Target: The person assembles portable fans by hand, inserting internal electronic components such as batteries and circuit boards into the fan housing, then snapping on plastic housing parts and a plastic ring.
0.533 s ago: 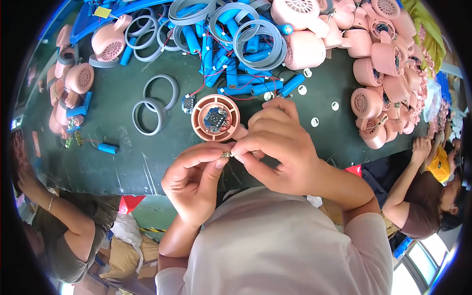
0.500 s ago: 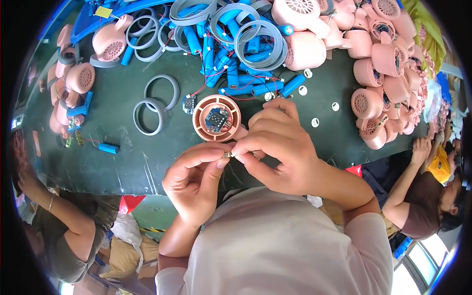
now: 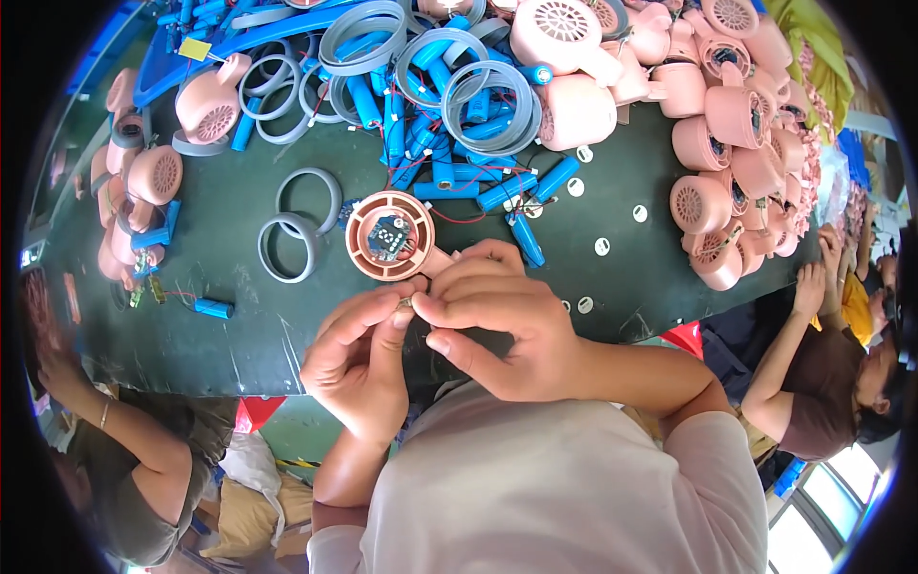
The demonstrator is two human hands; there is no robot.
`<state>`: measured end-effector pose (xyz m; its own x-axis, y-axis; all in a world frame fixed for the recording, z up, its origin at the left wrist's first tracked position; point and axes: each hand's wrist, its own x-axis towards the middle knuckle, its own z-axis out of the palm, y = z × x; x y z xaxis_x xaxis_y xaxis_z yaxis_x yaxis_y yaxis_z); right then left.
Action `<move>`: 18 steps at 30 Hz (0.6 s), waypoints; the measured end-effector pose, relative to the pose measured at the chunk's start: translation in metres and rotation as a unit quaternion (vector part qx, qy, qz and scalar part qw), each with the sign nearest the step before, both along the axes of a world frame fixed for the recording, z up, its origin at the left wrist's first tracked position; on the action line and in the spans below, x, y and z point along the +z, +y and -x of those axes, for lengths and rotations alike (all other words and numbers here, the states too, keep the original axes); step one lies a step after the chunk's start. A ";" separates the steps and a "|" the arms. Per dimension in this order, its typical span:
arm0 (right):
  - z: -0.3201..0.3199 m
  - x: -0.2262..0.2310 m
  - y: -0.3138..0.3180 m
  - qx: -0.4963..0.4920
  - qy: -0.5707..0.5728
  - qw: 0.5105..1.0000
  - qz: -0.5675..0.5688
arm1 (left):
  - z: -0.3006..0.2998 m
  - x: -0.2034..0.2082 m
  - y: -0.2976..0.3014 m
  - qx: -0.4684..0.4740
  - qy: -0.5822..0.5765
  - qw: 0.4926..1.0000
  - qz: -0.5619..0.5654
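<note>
A round pink fan housing [image 3: 360, 260] lies face up in front of me, with a small dark circuit board [image 3: 390, 237] and red wires in its middle. Just below it, my left hand [image 3: 359, 362] pinches a tiny metallic part [image 3: 405, 302] between thumb and fingertips. My right hand [image 3: 512, 323] touches the part with its index fingertip, its thumb held a little apart. Its other fingers curl by the housing's handle [image 3: 439, 261], partly covering it; what they grip is hidden. A second small circuit board [image 3: 348, 212] sits partly behind the housing's left edge.
Two grey rings [image 3: 287, 249] lie on the dark green table [image 3: 201, 335]. Blue cylindrical batteries [image 3: 445, 189] and more rings pile up beyond. Pink housings [image 3: 703, 206] stack at right and at left [image 3: 155, 174]. White round stickers [image 3: 601, 247] dot the table. Co-workers' arms [image 3: 808, 292] flank both sides.
Both hands and the housing have shifted left in view, the housing now covering part of the second board. My right thumb has moved away from the metallic part. A battery beyond my right hand has come into view.
</note>
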<state>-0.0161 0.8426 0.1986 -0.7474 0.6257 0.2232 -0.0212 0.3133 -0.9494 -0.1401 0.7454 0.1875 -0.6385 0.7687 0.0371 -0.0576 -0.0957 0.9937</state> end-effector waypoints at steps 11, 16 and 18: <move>-0.012 0.023 0.084 -0.147 -0.022 0.937 -0.316 | 0.041 0.003 -0.030 0.080 0.109 0.989 0.053; 0.004 0.027 0.099 -0.196 -0.068 0.886 -0.415 | 0.025 0.002 0.008 -0.004 0.242 0.955 0.173; 0.004 0.025 0.114 -0.219 -0.030 0.891 -0.397 | 0.016 0.007 0.020 -0.021 0.295 0.931 0.214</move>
<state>-0.0204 0.9566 0.2240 -0.4959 0.5226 0.6935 0.3115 0.8526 -0.4197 -0.1562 0.7654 0.1941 -0.5722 0.8181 0.0568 0.5162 0.3055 0.8001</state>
